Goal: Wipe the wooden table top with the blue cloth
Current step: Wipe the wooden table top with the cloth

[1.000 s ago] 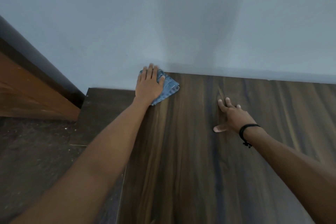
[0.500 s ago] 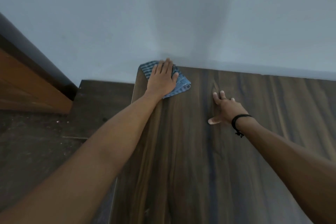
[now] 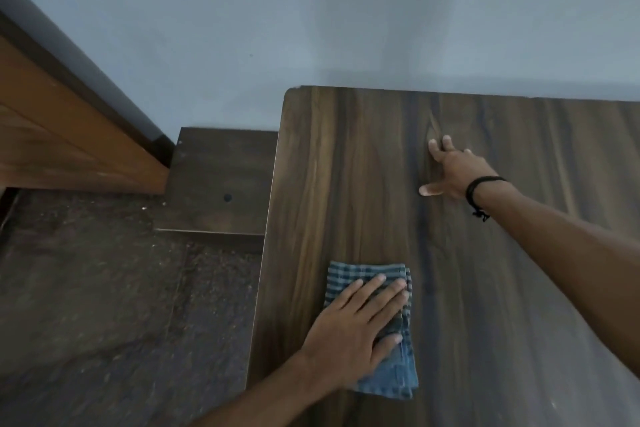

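The dark wooden table top (image 3: 346,166) fills the right half of the view, its rounded far left corner against the wall. A folded blue checked cloth (image 3: 398,378) lies near the table's left edge, towards me. My left hand (image 3: 356,326) presses flat on the cloth with straight fingers and covers most of it. My right hand (image 3: 453,170) rests on the bare wood farther back, fingers spread, a black band on its wrist.
A pale blue wall (image 3: 311,28) runs along the table's far edge. Left of the table sits a low dark wooden block (image 3: 221,180), a brown wooden frame (image 3: 69,135) and dark speckled floor (image 3: 104,305).
My left hand has drawn the cloth from the far left corner back towards me along the left edge. The right hand has stayed in place. The camera view has tilted down.
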